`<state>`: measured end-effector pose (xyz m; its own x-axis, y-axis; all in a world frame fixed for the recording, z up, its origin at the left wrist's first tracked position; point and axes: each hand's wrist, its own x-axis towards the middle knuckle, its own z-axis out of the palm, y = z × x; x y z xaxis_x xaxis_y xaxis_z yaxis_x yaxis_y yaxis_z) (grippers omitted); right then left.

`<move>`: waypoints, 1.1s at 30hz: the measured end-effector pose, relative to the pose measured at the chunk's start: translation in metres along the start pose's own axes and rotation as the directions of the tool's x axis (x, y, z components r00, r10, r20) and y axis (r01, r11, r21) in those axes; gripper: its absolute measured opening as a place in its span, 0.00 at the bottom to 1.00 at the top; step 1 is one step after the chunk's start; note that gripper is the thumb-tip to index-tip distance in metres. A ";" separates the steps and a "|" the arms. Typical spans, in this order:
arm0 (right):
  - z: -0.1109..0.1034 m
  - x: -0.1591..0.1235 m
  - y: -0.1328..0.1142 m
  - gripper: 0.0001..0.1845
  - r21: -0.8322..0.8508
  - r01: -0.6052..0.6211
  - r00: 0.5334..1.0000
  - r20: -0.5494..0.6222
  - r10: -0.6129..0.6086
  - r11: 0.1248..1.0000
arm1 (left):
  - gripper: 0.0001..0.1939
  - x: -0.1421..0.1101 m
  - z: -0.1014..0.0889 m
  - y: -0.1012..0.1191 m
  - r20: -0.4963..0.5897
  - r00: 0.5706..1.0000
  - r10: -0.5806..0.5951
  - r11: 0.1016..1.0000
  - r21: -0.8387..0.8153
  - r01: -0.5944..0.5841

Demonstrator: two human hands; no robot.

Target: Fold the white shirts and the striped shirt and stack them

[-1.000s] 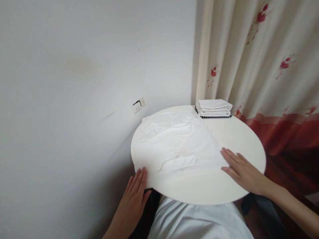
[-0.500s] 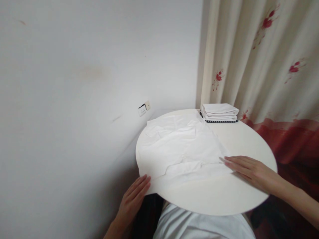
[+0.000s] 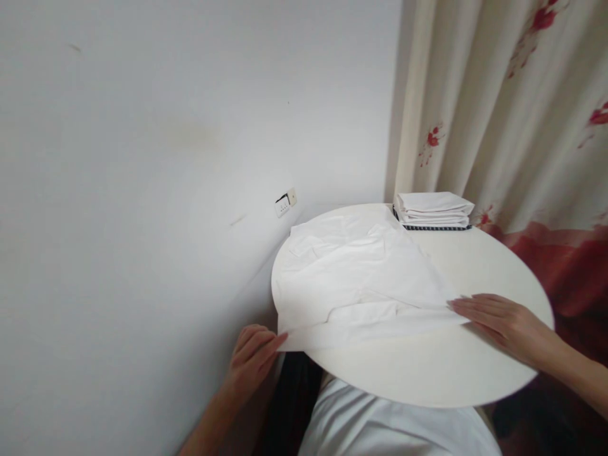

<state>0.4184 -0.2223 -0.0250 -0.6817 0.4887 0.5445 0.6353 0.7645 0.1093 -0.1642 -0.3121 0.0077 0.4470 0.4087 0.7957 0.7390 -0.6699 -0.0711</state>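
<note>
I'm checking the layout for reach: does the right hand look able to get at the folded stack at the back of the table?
Probably yes: the right hand lies at the near right corner of the spread white cloth, and nothing visible stands on the tabletop between hand and folded stack.

ok so the cloth [image 3: 351, 272] lies on the bench [image 3: 484, 272], poking past its front-left edge, folded stack [image 3: 434, 204] back right, wall [image 3: 166, 221] left, curtain [image 3: 456, 126] behind the stack.

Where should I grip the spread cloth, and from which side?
Probably the near-left corner of the spread cloth, from the near-left: it juts past the table, leaving its underside reachable, and the left hand pinches it there.
</note>
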 end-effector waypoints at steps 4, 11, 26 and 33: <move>0.001 -0.001 -0.001 0.21 0.040 -0.033 0.999 -0.007 0.033 0.999 | 0.10 -0.007 -0.002 0.010 0.044 0.994 -0.102 0.987 -0.124 0.107; 0.001 -0.001 -0.001 0.21 0.105 -0.101 0.995 0.007 0.101 0.989 | 0.08 -0.007 -0.013 0.020 0.186 0.953 -0.238 0.895 -0.338 0.290; 0.002 -0.004 -0.001 0.18 0.100 -0.137 0.991 0.021 0.136 0.986 | 0.16 -0.022 -0.004 0.033 0.248 0.901 -0.357 0.914 -0.106 0.391; -0.005 0.005 -0.008 0.17 0.077 -0.114 0.994 0.005 0.114 0.991 | 0.19 -0.032 0.012 0.026 0.165 0.986 -0.014 1.000 -0.003 0.015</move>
<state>0.4120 -0.2286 -0.0190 -0.6069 0.5746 0.5491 0.6790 0.7339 -0.0175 -0.1532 -0.3353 -0.0265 0.5137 0.5146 0.6865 0.7439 -0.6658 -0.0576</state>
